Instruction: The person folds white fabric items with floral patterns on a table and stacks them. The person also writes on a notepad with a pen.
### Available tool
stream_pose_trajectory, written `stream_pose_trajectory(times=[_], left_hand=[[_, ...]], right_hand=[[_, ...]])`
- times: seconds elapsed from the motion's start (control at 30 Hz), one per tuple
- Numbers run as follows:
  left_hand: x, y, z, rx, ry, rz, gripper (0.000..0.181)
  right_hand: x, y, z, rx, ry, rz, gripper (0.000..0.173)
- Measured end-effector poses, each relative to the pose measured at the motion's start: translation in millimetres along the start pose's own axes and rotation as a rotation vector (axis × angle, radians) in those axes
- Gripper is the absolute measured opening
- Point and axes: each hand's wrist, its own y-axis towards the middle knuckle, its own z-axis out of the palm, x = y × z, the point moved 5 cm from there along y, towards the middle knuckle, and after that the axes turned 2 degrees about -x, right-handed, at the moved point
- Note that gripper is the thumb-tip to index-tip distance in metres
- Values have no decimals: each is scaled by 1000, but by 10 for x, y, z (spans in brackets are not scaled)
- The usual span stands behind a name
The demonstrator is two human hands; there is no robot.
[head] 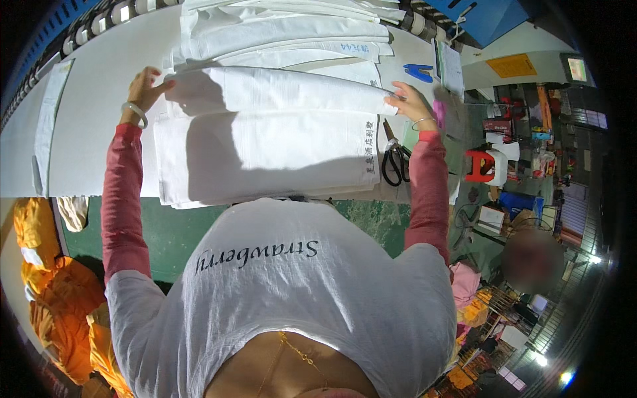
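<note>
A folded white cloth lies across the table before me, with printed characters along its right edge. Its far part is a smooth folded flap. At the flap's left end is my left hand, fingers spread and thumb tip at the cloth's corner. My right hand pinches the flap's right end between thumb and fingers. Black-handled scissors lie just right of the cloth, near my right forearm. Beyond the flap rises a stack of folded white cloths, one bearing blue handwriting.
A blue clip-like tool, a notepad and a pink object lie at the table's right. A narrow folded strip lies far left. Orange cloth bundles sit at lower left. A red stool stands on the floor at right.
</note>
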Motion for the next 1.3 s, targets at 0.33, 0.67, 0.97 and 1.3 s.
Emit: stream_pose_trajectory(times=[0.33, 0.67, 0.97, 1.3], left_hand=[[-76, -613, 362, 324, -925, -720, 48], [27, -1081, -1068, 91, -1510, 8, 44], [420, -2860, 139, 25, -1164, -758, 61], [-119, -2470, -281, -100, -1081, -419, 59]], right_hand=[[-234, -72, 314, -118, 807, 326, 24], [704, -1046, -47, -273, 527, -75, 27], [-369, -1837, 985, -351, -30, 12, 33], [-337, -1751, 764, -457, 138, 81, 32]])
